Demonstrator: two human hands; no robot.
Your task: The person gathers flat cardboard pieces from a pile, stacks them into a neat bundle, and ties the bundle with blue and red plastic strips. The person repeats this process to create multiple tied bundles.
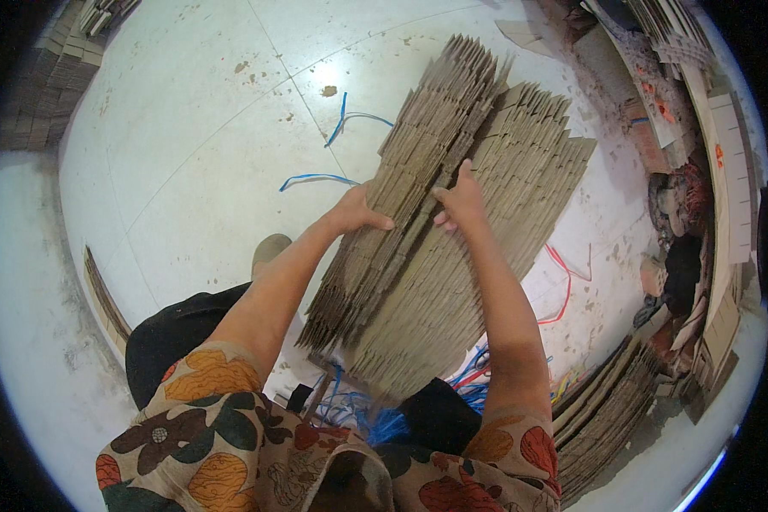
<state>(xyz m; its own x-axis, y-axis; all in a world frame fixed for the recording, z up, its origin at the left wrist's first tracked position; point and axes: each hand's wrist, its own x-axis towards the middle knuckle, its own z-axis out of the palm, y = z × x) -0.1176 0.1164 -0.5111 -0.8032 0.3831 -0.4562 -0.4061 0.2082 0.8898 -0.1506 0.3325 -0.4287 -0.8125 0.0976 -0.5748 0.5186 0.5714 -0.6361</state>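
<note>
Two stacks of flat brown corrugated cardboard pieces lean side by side in front of me, their upper ends jagged. My left hand [360, 212] grips the outer edge of the left cardboard stack [427, 141], thumb across its top and fingers hidden underneath. At the gap between the stacks, my right hand [461, 201] is closed at the left stack's inner edge, one finger pointing up along the gap. Under my right forearm spreads the wider right cardboard stack [520, 162].
Blue straps [320, 178] lie on the pale, spotted floor [205, 111]. Tangled blue strapping [375, 418] is near my knees, and a red strap [565, 282] lies to the right. More cardboard stands at the lower right [606, 418] and far left [47, 94]. Clutter lines the right side.
</note>
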